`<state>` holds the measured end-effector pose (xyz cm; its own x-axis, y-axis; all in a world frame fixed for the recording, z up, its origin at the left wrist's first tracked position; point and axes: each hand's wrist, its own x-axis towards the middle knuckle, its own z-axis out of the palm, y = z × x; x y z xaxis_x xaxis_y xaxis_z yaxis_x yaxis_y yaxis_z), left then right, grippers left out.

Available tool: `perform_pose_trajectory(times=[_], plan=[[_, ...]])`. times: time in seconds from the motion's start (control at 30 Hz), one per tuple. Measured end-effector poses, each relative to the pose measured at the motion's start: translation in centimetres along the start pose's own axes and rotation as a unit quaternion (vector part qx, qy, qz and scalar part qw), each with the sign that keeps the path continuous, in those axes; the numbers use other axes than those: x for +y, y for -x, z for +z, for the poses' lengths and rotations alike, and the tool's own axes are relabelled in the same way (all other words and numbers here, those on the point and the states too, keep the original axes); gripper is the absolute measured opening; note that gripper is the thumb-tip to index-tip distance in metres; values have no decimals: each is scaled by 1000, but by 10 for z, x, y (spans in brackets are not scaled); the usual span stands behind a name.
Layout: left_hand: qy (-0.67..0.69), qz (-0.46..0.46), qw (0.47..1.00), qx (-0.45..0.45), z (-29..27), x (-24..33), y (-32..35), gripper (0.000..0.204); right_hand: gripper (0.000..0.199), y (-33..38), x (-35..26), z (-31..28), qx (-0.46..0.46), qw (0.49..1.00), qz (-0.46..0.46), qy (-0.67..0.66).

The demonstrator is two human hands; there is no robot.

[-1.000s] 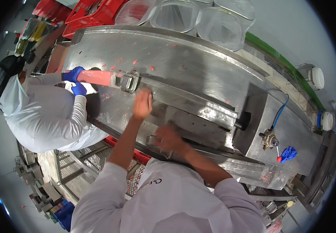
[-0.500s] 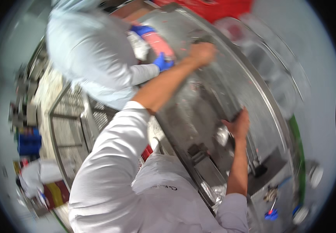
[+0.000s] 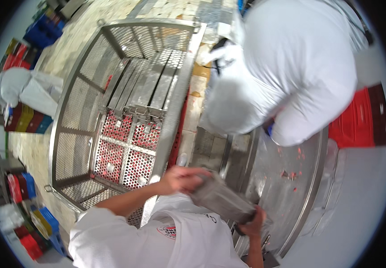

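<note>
A long grey metal mould (image 3: 223, 199), somewhat blurred, is held between my two hands in front of my body. My left hand (image 3: 183, 180) is closed round its upper left end. At its lower right end, my right hand (image 3: 253, 223) grips it from the side. The mould slants down to the right, off the near edge of the steel table (image 3: 277, 196). To the left stands a mesh-sided metal cage (image 3: 73, 133), in which several similar long metal moulds (image 3: 144, 85) lie side by side at the far end.
A co-worker in white (image 3: 286, 62) bends over close by at the far right. Pink scraps (image 3: 289, 174) lie on the steel table. Red crates (image 3: 351, 118) stand beyond it. Another person in white (image 3: 32, 87) is at the far left, near stacked coloured crates (image 3: 27, 118).
The view has swung left from the table towards the cage. My hands, earlier spread over the table, are now nearer my body with the mould between them. The co-worker now bends lower.
</note>
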<state>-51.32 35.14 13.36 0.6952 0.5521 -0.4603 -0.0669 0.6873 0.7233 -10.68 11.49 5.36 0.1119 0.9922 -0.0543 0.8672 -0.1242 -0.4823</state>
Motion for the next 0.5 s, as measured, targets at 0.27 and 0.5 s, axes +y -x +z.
perform_pose_trajectory(times=[0.27, 0.5], plan=[[-524, 199, 757, 335, -203, -59, 97, 56, 99, -223, -281, 183, -319, 891, -300, 120], [-463, 78, 806, 360, -361, -110, 30, 100, 92, -408, -412, 323, -255, 780, -552, 148]])
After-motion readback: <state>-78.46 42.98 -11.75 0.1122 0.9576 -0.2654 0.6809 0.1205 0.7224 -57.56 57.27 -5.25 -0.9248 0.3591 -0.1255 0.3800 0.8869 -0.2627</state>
